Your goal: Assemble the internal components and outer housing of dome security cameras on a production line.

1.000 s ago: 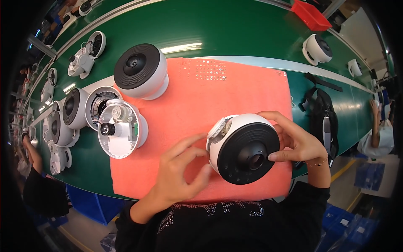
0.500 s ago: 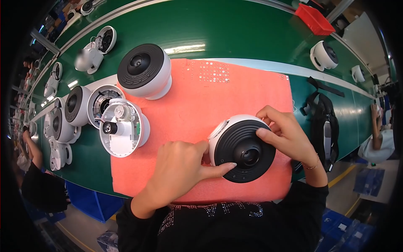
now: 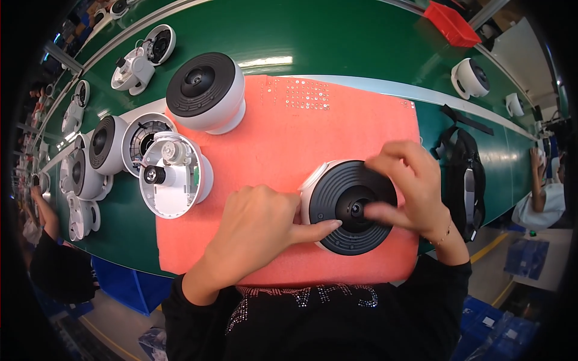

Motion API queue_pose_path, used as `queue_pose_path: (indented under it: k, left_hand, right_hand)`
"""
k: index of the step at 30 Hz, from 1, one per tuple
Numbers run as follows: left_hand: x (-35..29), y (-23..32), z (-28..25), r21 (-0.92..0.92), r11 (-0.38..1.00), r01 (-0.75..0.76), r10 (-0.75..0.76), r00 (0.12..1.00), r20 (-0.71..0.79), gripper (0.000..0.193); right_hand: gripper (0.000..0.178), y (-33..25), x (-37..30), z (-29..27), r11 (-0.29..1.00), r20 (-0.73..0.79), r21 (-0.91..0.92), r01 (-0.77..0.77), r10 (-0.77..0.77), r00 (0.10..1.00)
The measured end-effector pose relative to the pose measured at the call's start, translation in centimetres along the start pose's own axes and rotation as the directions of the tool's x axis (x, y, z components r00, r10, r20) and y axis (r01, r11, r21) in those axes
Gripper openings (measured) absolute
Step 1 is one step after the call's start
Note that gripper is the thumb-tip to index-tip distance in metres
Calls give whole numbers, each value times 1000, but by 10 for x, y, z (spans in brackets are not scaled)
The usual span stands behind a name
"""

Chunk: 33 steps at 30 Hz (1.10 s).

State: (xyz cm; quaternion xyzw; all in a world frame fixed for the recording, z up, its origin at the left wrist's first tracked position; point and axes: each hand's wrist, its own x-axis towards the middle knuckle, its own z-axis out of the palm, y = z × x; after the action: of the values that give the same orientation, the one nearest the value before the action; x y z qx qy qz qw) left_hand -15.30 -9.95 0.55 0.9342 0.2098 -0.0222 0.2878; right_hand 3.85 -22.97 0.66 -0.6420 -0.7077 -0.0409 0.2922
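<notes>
A round white device (image 3: 327, 178) with a black ridged face and a central lens lies face up before me. My left hand (image 3: 257, 224) grips its left side, the thumb pressed on the black face beside the lens and the other fingers mostly hidden at the side. Over the right part of the face is my right hand (image 3: 415, 189), somewhat blurred, its thumb spread from its curled fingers and nothing held between them. Whether its fingertips touch the rim I cannot tell. The device rests on an orange foam mat (image 3: 283, 153).
At the mat's left edge stand a similar device (image 3: 208, 90) and an opened white housing (image 3: 174, 174) showing inner parts. Several more white units (image 3: 105, 147) line the green table (image 3: 349, 36) at left. A black bag (image 3: 463, 174) lies right; a red bin (image 3: 451, 25) stands far right.
My right hand has drawn off its hold on the device's right rim, thumb now over the face near the lens. The left hand keeps its grip. The whole view has shifted slightly.
</notes>
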Motion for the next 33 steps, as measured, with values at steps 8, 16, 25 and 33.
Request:
queue_pose_path:
  k: [8,16,25,33]
  left_hand:
    - [-1,0,0,-14,1000,-9,9,1000,-13,44]
    - [-9,2,-1,-161,987,24,-33,998,-55,38]
    - [-46,-4,30,-521,805,-284,226,959,-173,46]
    - [-54,-8,35,-519,749,-412,333,911,-244,46]
  right_hand:
    - [52,-15,-7,1,984,157,175,34,-62,986]
    - [57,-23,-13,-8,972,195,233,-7,-40,980]
    - [56,-52,-62,-19,752,369,459,-472,322,872]
    - [42,-68,-85,-11,856,140,452,-250,209,968]
